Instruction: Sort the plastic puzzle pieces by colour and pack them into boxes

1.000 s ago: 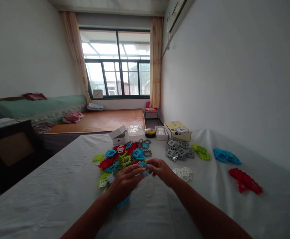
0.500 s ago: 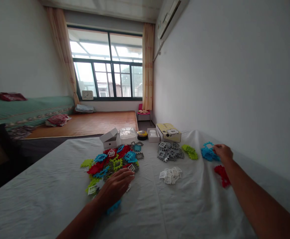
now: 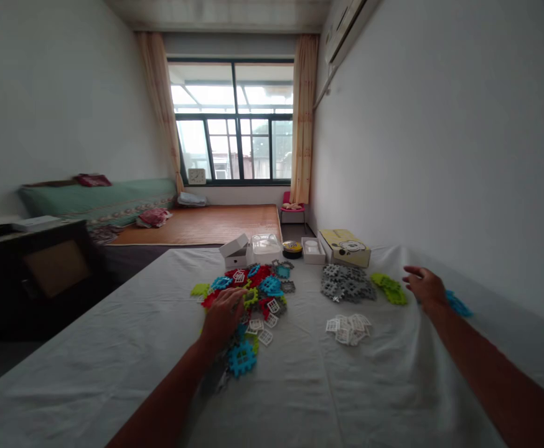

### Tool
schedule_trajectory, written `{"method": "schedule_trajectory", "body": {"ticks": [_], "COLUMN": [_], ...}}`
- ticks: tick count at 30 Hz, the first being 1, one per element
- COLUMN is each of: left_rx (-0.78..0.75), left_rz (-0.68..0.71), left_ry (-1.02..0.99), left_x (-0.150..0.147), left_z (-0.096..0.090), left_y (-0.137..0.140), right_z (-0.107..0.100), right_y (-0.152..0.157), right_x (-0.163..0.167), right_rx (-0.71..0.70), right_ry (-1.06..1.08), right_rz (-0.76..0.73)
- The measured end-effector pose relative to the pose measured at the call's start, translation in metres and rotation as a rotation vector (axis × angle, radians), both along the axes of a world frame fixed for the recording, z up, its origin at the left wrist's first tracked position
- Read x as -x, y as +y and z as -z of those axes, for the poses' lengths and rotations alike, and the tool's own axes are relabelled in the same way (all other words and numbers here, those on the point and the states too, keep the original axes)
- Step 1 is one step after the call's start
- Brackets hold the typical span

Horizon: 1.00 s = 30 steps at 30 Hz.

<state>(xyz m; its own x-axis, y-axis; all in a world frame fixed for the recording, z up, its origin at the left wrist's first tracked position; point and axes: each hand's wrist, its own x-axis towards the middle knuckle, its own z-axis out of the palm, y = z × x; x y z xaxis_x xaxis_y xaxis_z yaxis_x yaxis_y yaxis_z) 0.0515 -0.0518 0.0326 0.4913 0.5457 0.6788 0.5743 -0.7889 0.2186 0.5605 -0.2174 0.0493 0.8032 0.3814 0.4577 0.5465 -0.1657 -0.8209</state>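
My left hand (image 3: pixel 225 316) lies over the left part of a mixed pile of plastic building pieces, its fingers stretched out and touching them. Red, grey, green and blue pieces show around it, such as a blue square piece (image 3: pixel 242 359) near the wrist. White window-shaped pieces (image 3: pixel 265 336) lie at the pile's right side. Above the right side of the table, my right hand (image 3: pixel 425 286) has its fingers apart and nothing visible in them. It is between a green stack (image 3: pixel 390 289) and a blue stack (image 3: pixel 459 303), which my wrist partly hides.
Grey pieces (image 3: pixel 347 283) form a heap right of centre, with a white group (image 3: pixel 349 328) in front. Along the far edge stand an open white box (image 3: pixel 235 252), a clear plastic container (image 3: pixel 266 247), a round yellow-and-black tin (image 3: pixel 292 249), a small white box (image 3: pixel 314 251) and a yellow carton (image 3: pixel 345 248).
The view has swung left. My right hand has let go of a blue piece and shifted left toward the green stack. My left hand has moved to the pile's left side, uncovering white pieces.
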Motion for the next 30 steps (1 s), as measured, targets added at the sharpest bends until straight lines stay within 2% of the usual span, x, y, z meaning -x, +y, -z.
{"method": "schedule_trajectory", "body": {"ticks": [3,6,9,11,15,19,22,26,28,30], "left_rx": [0.108,0.177,0.231,0.249,0.243,0.151,0.179,0.371,0.438,0.487], "left_rz": [-0.015,-0.017,-0.028,-0.029,-0.063,-0.069,0.112,0.395,0.453,0.467], "left_ry": [0.108,0.257,0.38,0.434,0.417,0.243,0.079,-0.014,-0.038,-0.058], "left_x": [0.001,0.004,0.01,0.013,0.013,0.005,-0.006,-0.025,-0.032,-0.035], "left_z": [-0.002,-0.009,-0.015,-0.015,-0.012,-0.016,-0.022,-0.019,-0.014,-0.009], "left_y": [-0.005,-0.012,-0.014,-0.013,-0.01,-0.014,-0.025,-0.047,-0.053,-0.055], "right_z": [0.0,-0.003,0.0,0.008,0.029,0.033,0.027,0.02,0.019,0.018], "right_y": [0.033,0.048,0.052,0.051,0.046,0.04,0.035,0.028,0.025,0.025], "right_x": [0.072,0.154,0.218,0.242,0.257,0.255,0.262,0.279,0.284,0.284], "right_rx": [0.007,0.031,0.061,0.082,0.126,0.127,0.094,0.088,0.093,0.1], "right_ry": [0.092,0.174,0.182,0.16,0.057,-0.05,-0.074,-0.107,-0.13,-0.129], "right_rz": [-0.293,-0.609,-0.804,-0.861,-0.854,-0.858,-0.909,-1.095,-1.097,-1.031]}}
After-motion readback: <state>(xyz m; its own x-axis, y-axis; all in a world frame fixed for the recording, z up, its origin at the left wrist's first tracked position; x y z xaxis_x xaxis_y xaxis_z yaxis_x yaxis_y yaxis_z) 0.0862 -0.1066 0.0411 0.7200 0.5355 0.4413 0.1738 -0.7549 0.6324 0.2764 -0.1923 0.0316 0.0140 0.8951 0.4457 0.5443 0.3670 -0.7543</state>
